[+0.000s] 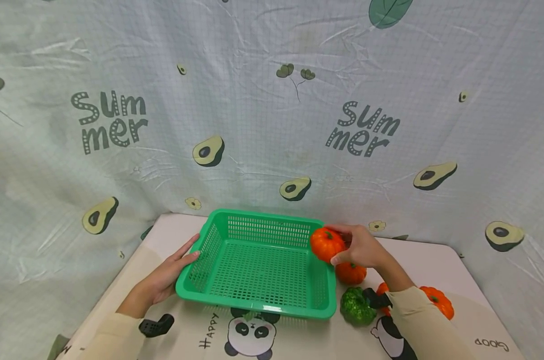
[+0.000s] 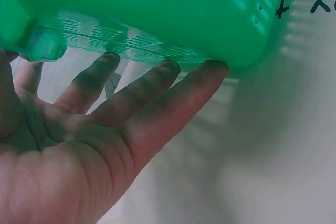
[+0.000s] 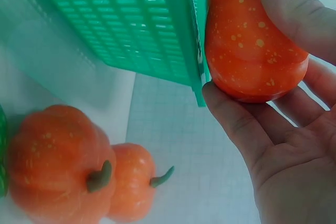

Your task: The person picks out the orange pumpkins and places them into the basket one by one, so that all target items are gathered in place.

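A green plastic basket [image 1: 258, 312] with slotted walls holds nothing inside. My left hand [image 1: 170, 272] grips its left rim, thumb on top; in the left wrist view long fingers [image 2: 173, 103] rest along the outer wall. My right hand [image 1: 362, 246] holds an orange pumpkin [image 1: 327, 244] with a green stem, right at the basket's right rim. Yellow specks dot this pumpkin [image 3: 252, 40] in the right wrist view, thumb on one side and fingers on the other. Below that hand sits another orange pumpkin [image 1: 350, 273].
A glossy green pumpkin [image 1: 358, 306] and more orange pumpkins [image 1: 437, 301] lie right of the basket, partly behind my right sleeve [image 1: 427, 320]. The tabletop [image 1: 474, 305] carries panda prints [image 1: 252, 336]. A pale curtain [image 1: 253, 110] with avocado prints hangs behind and at the sides.
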`<state>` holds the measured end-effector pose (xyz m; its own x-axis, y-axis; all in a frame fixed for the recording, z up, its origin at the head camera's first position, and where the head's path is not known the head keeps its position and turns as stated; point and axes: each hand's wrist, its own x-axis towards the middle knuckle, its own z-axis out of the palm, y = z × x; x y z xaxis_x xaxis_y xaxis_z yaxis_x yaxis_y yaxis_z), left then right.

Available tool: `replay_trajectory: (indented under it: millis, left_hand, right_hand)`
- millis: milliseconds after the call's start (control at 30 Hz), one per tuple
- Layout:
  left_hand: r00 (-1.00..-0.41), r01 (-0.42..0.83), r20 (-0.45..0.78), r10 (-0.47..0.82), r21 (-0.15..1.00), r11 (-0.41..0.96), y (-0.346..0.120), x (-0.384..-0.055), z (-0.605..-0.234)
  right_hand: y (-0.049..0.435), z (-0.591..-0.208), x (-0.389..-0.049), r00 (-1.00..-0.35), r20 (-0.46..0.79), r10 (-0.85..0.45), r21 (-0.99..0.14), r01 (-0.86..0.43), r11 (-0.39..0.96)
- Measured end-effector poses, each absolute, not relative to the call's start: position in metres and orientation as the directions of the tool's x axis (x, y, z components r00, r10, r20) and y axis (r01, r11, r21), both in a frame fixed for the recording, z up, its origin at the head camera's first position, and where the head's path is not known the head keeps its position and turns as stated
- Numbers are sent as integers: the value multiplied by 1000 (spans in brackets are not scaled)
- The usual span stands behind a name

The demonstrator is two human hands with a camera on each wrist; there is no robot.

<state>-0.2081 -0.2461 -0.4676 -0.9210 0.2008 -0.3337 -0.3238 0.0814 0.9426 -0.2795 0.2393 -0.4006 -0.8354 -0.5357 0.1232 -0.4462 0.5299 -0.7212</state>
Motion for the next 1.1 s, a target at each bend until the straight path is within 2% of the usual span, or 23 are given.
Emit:
replay_trajectory:
  millis: [733, 1100]
  left_hand:
    - [-920, -314, -323, 221, 946, 75, -247, -208, -467]
    - [-919, -323, -331, 213, 944, 73, -247, -209, -468]
  right_hand:
    - [214, -395, -288, -835, 55, -548, -748, -398, 531]
    - [202, -398, -292, -816, 62, -574, -751, -417, 511]
